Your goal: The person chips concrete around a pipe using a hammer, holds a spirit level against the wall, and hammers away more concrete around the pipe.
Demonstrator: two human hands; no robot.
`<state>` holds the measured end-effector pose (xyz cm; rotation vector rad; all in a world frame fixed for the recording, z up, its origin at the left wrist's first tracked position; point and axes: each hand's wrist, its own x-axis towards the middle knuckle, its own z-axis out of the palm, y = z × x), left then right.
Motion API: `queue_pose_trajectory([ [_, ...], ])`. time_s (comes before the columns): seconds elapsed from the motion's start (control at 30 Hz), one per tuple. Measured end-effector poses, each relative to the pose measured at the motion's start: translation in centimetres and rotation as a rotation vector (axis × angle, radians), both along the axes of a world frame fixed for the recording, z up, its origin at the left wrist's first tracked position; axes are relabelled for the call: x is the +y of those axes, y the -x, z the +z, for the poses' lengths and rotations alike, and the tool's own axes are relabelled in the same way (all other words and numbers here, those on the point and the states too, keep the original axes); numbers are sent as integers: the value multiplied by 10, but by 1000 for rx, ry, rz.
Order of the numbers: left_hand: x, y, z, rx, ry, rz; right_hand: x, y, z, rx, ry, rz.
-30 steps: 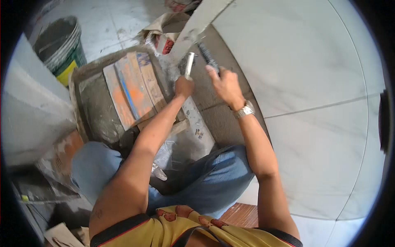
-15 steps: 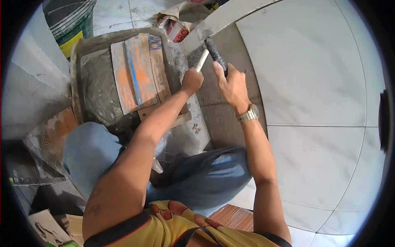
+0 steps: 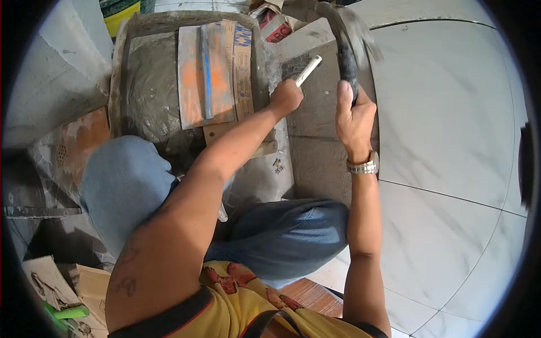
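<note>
My right hand [image 3: 356,117] is closed round the black-wrapped handle of a claw hammer [image 3: 348,67]. The hammer points away from me, and its head is smeared by motion. My left hand [image 3: 287,97] grips a narrow whitish bar [image 3: 309,70] that slants up and to the right, its lower part hidden in the fist. Beneath both hands lies a grey, cement-coloured strip of surface [image 3: 321,163] beside the pale marbled tiles [image 3: 439,118]. The hammer and the bar are apart.
A trough [image 3: 117,84] of wet grey mortar [image 3: 155,96] stands to the left, with an orange-smeared board [image 3: 191,84] and cardboard [image 3: 243,67] on it. A torn sack [image 3: 274,27] lies at the back. A bucket [image 3: 123,10] shows at the top left, a green-handled tool [image 3: 72,312] at the lower left.
My right hand has moved right with the hammer, which has swung away from the bar's tip and stands more upright. My left hand still grips the bar. The whole view has shifted.
</note>
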<state>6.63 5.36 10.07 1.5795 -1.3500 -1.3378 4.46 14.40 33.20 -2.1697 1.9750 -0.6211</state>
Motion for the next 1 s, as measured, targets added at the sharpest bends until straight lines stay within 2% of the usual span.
queue_pose_trajectory([
  [0.1,1,-3,10,99,-159,-53,-28,56,-47,359,-165,-184],
  [0.13,8,-9,17,55,-106,-62,-38,66,-57,363,-288,-317],
  [0.23,-3,6,-3,71,-109,-5,-32,46,-39,368,-213,-272],
  [0.33,-1,9,-9,86,-32,32,-13,6,-5,136,-95,-179],
  [0.43,6,1,0,104,-35,13,-5,8,-12,11,6,26],
  [0.47,7,-2,3,127,-63,10,-12,20,-22,202,-35,-44],
  [0.5,8,0,8,153,-88,6,-21,44,-41,305,-62,-96],
  [0.53,-1,14,0,54,-164,-45,-34,70,-65,408,-86,-141],
  [0.57,-2,20,-6,89,-126,-13,-44,79,-77,505,-105,-176],
  [0.6,-5,18,-10,124,-87,31,-42,57,-62,408,-190,-241],
  [0.7,4,4,-1,166,-9,71,-17,0,-11,225,-125,-165],
  [0.77,8,8,-1,135,-19,86,-3,-15,1,108,-6,-73],
  [0.83,7,17,-16,129,-10,123,3,-9,-14,-10,112,130],
  [0.9,2,26,-25,147,52,130,-17,28,-41,370,-89,-66],
  [0.93,-8,32,-24,99,-166,-63,-32,54,-61,505,-292,-313],
  [1.0,0,20,-13,115,-61,18,-29,47,-53,412,-282,-329],
])
